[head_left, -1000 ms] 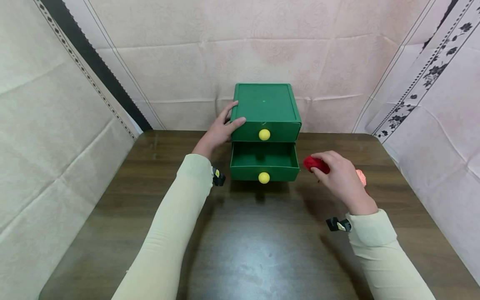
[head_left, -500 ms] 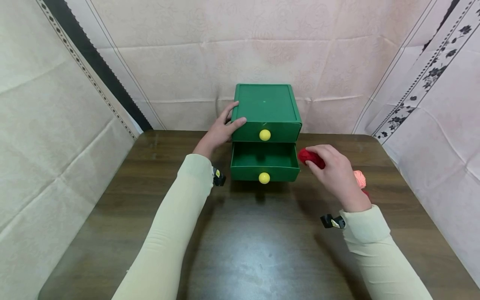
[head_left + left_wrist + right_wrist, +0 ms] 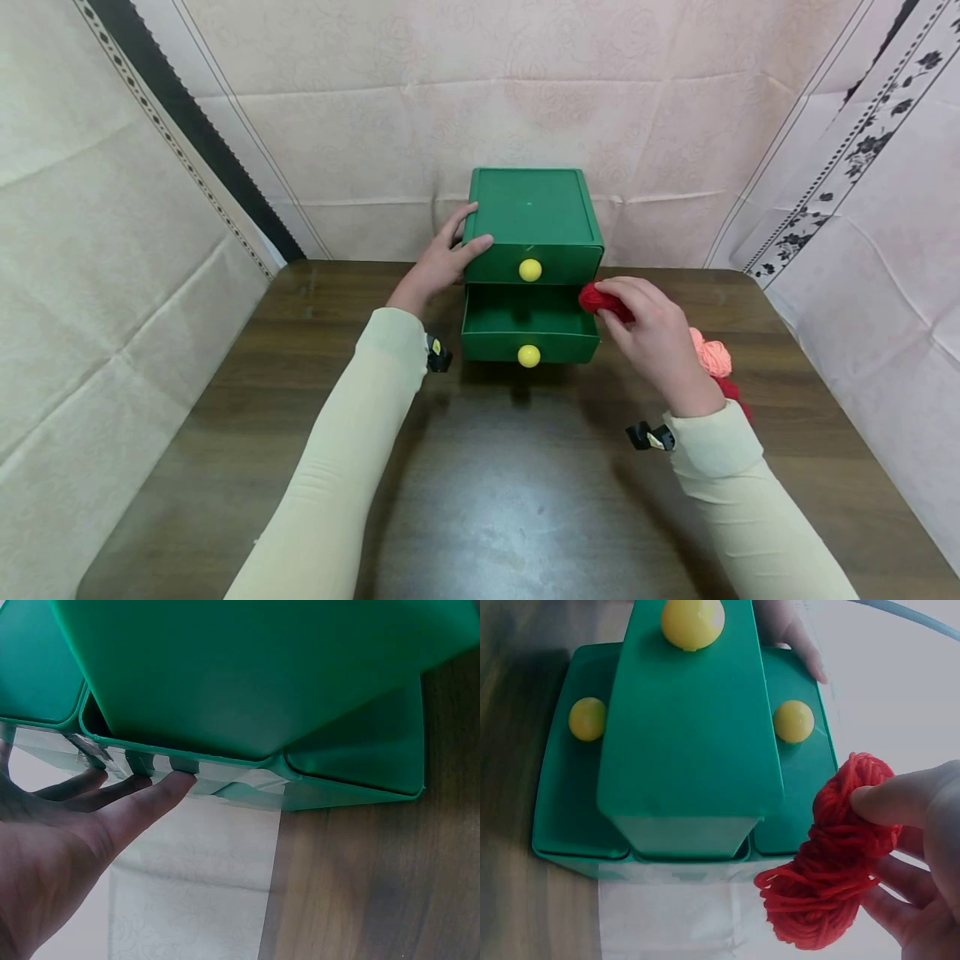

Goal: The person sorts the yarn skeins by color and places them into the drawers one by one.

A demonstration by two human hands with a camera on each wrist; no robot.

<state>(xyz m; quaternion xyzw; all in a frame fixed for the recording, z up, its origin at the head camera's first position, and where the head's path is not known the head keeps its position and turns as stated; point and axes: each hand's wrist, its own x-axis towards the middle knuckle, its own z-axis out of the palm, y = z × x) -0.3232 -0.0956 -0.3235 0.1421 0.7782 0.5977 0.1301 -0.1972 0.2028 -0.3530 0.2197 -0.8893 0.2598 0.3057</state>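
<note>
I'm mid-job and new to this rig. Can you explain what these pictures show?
There's no robot here, just a person's two bare hands. The wide view comes from a head-worn camera looking forward and down; the other two come from cameras on each wrist. On the brown table stands a green cabinet, its middle drawer pulled out. The left hand rests against the cabinet's side. The right hand holds a red yarn bundle near that drawer. Pink yarn and something red, partly hidden, lie by the right forearm.
</note>
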